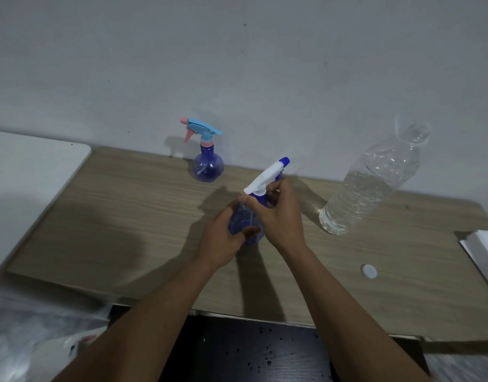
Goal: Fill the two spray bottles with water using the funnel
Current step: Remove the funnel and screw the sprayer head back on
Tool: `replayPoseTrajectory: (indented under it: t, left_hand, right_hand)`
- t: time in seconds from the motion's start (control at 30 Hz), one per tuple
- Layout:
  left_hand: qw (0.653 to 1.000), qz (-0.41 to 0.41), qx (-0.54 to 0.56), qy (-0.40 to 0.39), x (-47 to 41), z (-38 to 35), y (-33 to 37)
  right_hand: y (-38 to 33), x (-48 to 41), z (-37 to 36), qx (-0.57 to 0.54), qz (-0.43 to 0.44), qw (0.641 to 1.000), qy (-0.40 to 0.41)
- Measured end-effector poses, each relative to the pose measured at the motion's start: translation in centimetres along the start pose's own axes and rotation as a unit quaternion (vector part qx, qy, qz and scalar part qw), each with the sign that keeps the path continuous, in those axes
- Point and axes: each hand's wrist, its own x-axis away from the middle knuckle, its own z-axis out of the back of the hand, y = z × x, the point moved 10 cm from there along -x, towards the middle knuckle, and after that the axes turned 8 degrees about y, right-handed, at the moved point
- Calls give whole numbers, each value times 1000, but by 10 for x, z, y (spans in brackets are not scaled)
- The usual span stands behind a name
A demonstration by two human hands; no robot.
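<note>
While both hands are clamped on the near spray bottle (244, 220), which stands left of the water bottle (369, 186) and a little nearer the person, the head view shows the work centred on its collar. The left hand (222, 238) wraps the blue body and the right hand (278, 216) curls round the neck just under the white trigger head. This looks like twisting the head at the thread, though I cannot tell whether on or off.

To do it well, the left hand should hold the body firmly down on the table (127, 216) while only the right hand turns, so the dip tube stays straight.

The far spray bottle (208, 161) stands further left of the water bottle, against the wall, with its head on. The water bottle is uncapped, and its cap (369, 271) lies in front of it. No funnel is in view.
</note>
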Motion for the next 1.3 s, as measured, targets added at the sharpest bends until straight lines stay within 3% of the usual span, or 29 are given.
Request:
replayPoseTrajectory:
  t: [0.23,0.43,0.63,0.8,1.0,1.3]
  left_hand:
    - [1000,-4,-7,2,-2,2,-2]
    - [1000,-2,-10,12,0,3,-1]
    - [1000,-14,-16,4,-1,3,1]
    - [1000,-6,-30,7,0,3,-1]
    - [1000,-6,0,14,-2,3,-2]
    - [1000,-5,-13,12,-3,2,-8]
  right_hand:
    - [-12,6,-2,-4,71,997,-26]
    - [-2,1,-1,-9,18,1000,-15]
    - [-12,5,0,5,70,997,-23]
    - [1,4,1,-6,1,1000,-5]
    - [-10,9,2,-10,74,997,-4]
    - [2,6,1,-23,15,1000,9]
